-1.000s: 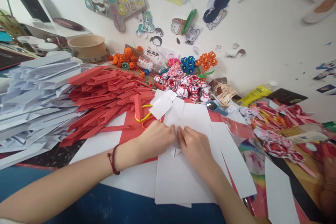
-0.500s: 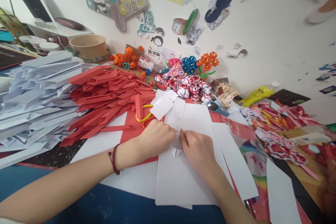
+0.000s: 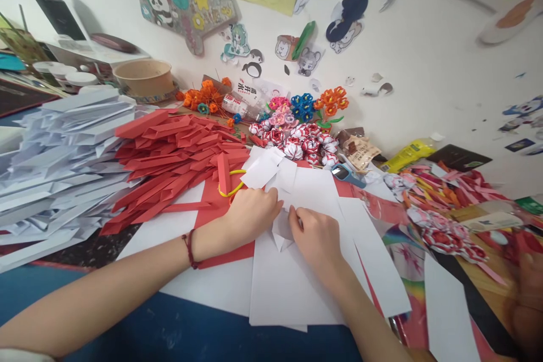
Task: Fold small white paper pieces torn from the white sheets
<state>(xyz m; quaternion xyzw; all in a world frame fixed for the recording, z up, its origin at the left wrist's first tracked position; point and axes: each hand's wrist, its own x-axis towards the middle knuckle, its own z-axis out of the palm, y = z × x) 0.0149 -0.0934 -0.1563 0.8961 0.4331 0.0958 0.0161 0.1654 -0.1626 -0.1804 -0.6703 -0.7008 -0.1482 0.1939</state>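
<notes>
A small folded piece of white paper [image 3: 281,231] lies between my hands on a stack of white sheets [image 3: 292,288]. My left hand [image 3: 253,209] is closed, its thumb and fingers curled at the paper's upper left edge. With thumb and bent fingers pressed together, my right hand [image 3: 316,232] pinches the right edge of the same piece. Part of the paper is hidden by my fingers. Just beyond my hands are several small white paper pieces [image 3: 263,172]. Yellow-handled scissors [image 3: 224,192] lie partly under a red paper strip [image 3: 223,174] beside my left hand.
Piles of folded white strips [image 3: 63,164] and red strips [image 3: 182,153] fill the left. Red-and-white ribbon flowers [image 3: 303,138] and a blue watch [image 3: 348,175] sit at the back. Long white strips [image 3: 375,254] lie at right. Another person's hand [image 3: 530,283] shows at the right edge.
My left hand has lifted slightly up and away from the folded paper, showing more of it. My right hand keeps its pinch. The whole view has shifted a little.
</notes>
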